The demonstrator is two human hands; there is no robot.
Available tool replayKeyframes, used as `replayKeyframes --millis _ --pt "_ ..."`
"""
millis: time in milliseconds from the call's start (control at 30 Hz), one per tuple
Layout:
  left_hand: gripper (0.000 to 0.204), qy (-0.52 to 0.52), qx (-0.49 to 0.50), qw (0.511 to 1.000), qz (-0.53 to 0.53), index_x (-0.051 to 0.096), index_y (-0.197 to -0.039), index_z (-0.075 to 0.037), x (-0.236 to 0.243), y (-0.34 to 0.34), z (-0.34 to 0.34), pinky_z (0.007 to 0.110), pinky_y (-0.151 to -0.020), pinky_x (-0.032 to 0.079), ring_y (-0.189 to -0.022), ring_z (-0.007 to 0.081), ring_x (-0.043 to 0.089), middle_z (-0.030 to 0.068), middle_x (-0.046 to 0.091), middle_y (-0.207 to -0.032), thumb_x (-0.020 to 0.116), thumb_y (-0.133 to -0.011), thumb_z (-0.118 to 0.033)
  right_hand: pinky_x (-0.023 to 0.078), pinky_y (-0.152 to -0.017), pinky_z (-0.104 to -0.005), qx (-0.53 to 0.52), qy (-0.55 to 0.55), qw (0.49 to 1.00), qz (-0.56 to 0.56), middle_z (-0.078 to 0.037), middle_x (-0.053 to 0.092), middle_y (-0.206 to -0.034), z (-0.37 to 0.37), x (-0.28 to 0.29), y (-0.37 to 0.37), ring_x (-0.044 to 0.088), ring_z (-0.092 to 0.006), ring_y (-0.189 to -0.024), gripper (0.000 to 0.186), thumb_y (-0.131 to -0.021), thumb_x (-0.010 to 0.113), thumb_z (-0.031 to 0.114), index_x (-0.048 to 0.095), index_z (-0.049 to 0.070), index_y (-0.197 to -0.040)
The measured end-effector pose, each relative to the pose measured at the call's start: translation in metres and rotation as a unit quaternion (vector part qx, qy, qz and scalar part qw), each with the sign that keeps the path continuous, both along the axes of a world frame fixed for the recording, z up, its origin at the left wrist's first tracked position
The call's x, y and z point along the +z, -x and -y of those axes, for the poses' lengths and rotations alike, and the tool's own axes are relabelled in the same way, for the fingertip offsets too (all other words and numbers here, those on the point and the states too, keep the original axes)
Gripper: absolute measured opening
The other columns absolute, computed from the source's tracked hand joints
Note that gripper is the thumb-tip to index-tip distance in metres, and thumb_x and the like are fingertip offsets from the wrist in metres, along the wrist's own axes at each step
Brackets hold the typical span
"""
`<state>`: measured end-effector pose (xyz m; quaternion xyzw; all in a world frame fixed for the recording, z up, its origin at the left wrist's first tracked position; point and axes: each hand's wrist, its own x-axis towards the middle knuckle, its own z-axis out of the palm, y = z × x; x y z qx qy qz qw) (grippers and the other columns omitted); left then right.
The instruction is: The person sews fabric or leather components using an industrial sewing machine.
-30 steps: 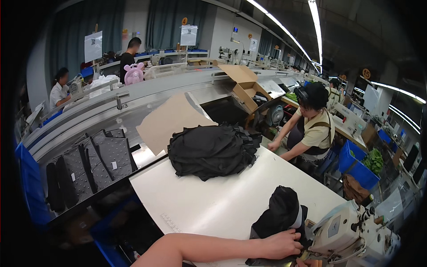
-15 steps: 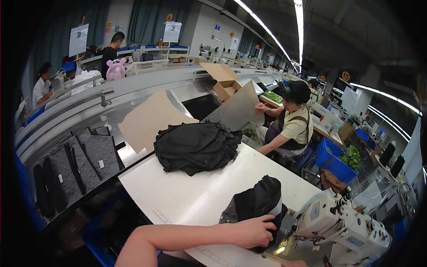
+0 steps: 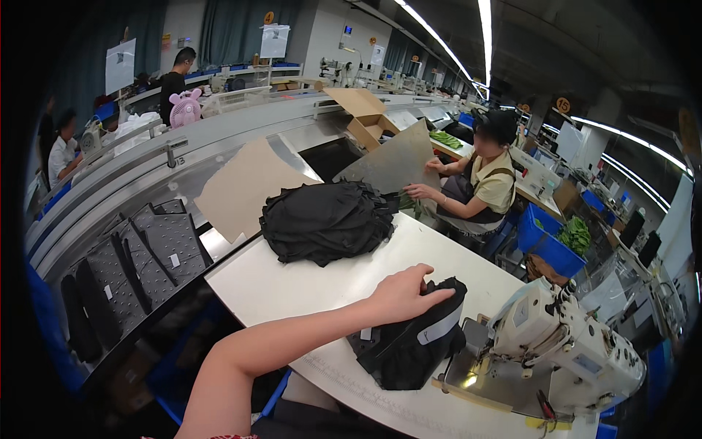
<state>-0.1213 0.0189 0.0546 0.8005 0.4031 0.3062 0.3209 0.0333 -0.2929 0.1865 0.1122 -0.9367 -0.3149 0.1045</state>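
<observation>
A folded black fabric piece (image 3: 406,358) with a white label strip lies on the white sewing table (image 3: 322,293), just left of the sewing machine (image 3: 570,344). My left hand (image 3: 401,294) is over its far left edge, thumb and forefinger spread apart. The other fingers are partly hidden, and whether the palm touches the cloth is unclear. Farther back on the table sits a large bundle of black fabric pieces (image 3: 325,223). My right hand is out of the picture.
Studded dark panels (image 3: 142,256) lie on the metal surface at left, beside a beige sheet (image 3: 252,186). Red-handled snips (image 3: 545,406) rest near the machine base. A co-worker (image 3: 486,175) sits across the table, by a blue bin (image 3: 541,238) of green leaves.
My left hand has moved away from me, off the near side of the fabric piece, and its fingers have spread. The label strip shows more. My right hand has left the view. The co-worker's hands have risen.
</observation>
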Motion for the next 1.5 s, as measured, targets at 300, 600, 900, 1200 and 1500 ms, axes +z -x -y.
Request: replayKeyframes --millis 300,600,900,1200,1500 --pt "0.033 0.105 -0.1 0.963 0.225 0.061 -0.129 -0.006 -0.032 0.014 0.013 0.021 -0.072 0.043 -0.077 0.0042 0.049 -0.0048 0.054 -0.085 0.062 -0.096 -0.013 0.054 -0.079 -0.0412 -0.398 0.335 0.785 -0.338 -0.015 0.065 -0.109 -0.037 -0.125 -0.024 0.063 -0.0331 -0.093 0.05 -0.071 0.075 0.003 0.062 0.004 -0.119" --pt "0.03 -0.164 -0.375 0.87 0.274 0.066 -0.121 -0.006 -0.015 0.031 0.097 0.035 -0.089 0.048 -0.088 0.0231 0.059 0.0081 0.061 -0.1 0.067 -0.09 -0.007 0.05 -0.092 -0.0323 -0.146 0.746 0.13 -0.637 -0.013 0.059 -0.129 -0.146 -0.165 -0.019 0.063 -0.0189 -0.106 0.038 -0.1 0.053 0.019 0.052 0.001 -0.134" --pt "0.045 -0.014 -0.319 0.926 0.201 0.062 -0.115 -0.003 -0.036 0.035 0.118 0.031 -0.084 0.05 -0.098 0.0234 0.061 0.0092 0.06 -0.105 0.082 -0.079 -0.02 0.049 -0.085 -0.0251 -0.246 0.686 0.251 -0.637 -0.009 0.066 -0.106 -0.105 -0.162 0.01 0.061 -0.0117 -0.094 0.032 -0.104 0.049 0.026 0.06 -0.001 -0.117" --pt "0.033 0.211 -0.223 0.896 0.32 0.047 -0.123 -0.002 -0.018 0.025 0.146 0.023 -0.079 0.048 -0.09 0.0068 0.058 0.0025 0.059 -0.104 0.064 -0.094 -0.003 0.043 -0.104 -0.038 0.058 0.751 0.203 -0.626 -0.021 0.047 -0.143 -0.106 -0.149 0.039 0.053 -0.0271 -0.125 0.058 -0.105 0.035 0.044 0.046 -0.004 -0.135" --pt "0.027 0.227 -0.224 0.823 0.47 0.056 -0.117 -0.002 0.0 0.025 0.167 0.021 -0.078 0.046 -0.092 0.0076 0.058 0.0041 0.058 -0.11 0.062 -0.092 0.005 0.047 -0.098 -0.0346 -0.256 0.585 0.483 -0.599 -0.017 0.058 -0.131 -0.088 -0.127 0.041 0.059 -0.026 -0.116 0.042 -0.105 0.044 0.025 0.049 -0.004 -0.135"
